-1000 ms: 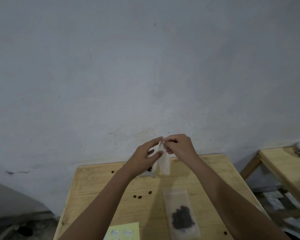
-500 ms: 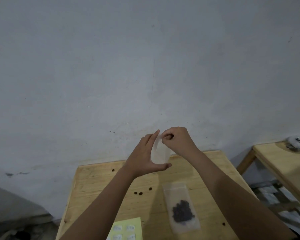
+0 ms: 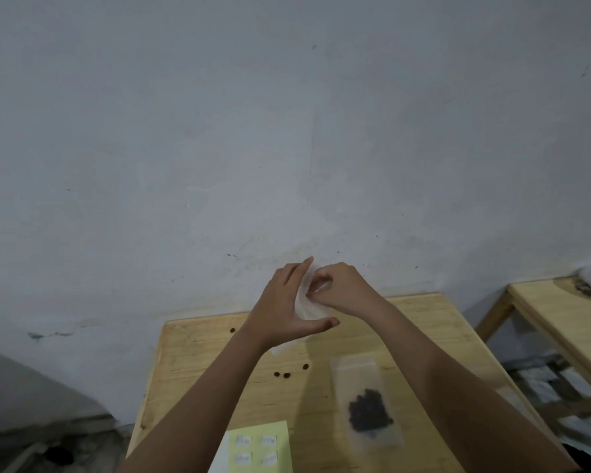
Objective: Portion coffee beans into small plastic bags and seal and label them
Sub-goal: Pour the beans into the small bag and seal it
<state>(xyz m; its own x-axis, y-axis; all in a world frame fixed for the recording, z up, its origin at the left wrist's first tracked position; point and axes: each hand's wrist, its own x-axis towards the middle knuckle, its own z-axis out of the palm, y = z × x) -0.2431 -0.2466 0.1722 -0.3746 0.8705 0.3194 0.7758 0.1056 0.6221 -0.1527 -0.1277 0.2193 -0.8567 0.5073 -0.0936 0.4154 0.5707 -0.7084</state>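
Grey wall (image 3: pixel 287 131) rises behind a wooden table (image 3: pixel 198 363). Above it the left hand (image 3: pixel 284 308) backs an empty bag (image 3: pixel 309 307) with straight fingers, thumb spread beneath it, while the right hand (image 3: pixel 342 291) pinches the bag's upper edge with curled fingers. Below the thumb, on the table, lie loose beans (image 3: pixel 284 374), a filled bag (image 3: pixel 365 404) and a label sheet (image 3: pixel 260 445).

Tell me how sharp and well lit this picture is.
Head view: dim, flat light; the small clear plastic bag between the left hand and right hand is blurred, nearly blending into the grey wall; the flat bag of dark coffee beans looks soft.
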